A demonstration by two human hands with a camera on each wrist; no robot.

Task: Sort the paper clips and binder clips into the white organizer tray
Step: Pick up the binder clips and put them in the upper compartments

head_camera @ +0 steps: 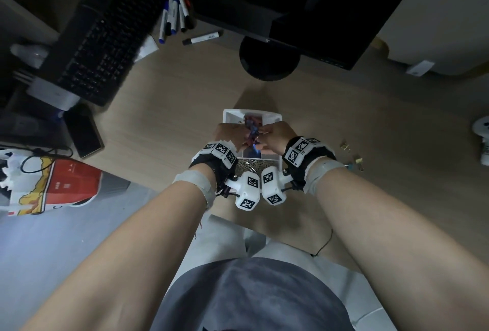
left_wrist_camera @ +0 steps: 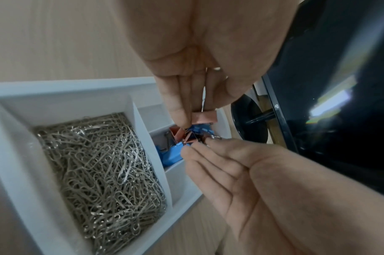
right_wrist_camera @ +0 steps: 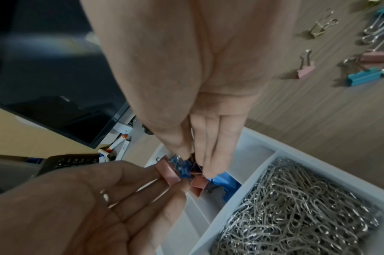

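Item: my left hand (head_camera: 229,133) and right hand (head_camera: 275,136) both pinch one tangled binder clips cluster (left_wrist_camera: 194,132) above the tray (left_wrist_camera: 62,89).

Both hands are hiding most of the white tray (head_camera: 278,116) at frame centre; loose binder clips (right_wrist_camera: 374,57) are running off the right edge

pink, blue binder clips (left_wrist_camera: 194,132), tangled above tray (left_wrist_camera: 62,86)

It was an office: a pale wood-grain desk (head_camera: 164,124) carried a black keyboard (head_camera: 105,37), black monitor (head_camera: 304,0) and whiteboard markers (head_camera: 173,14) at its far edge.
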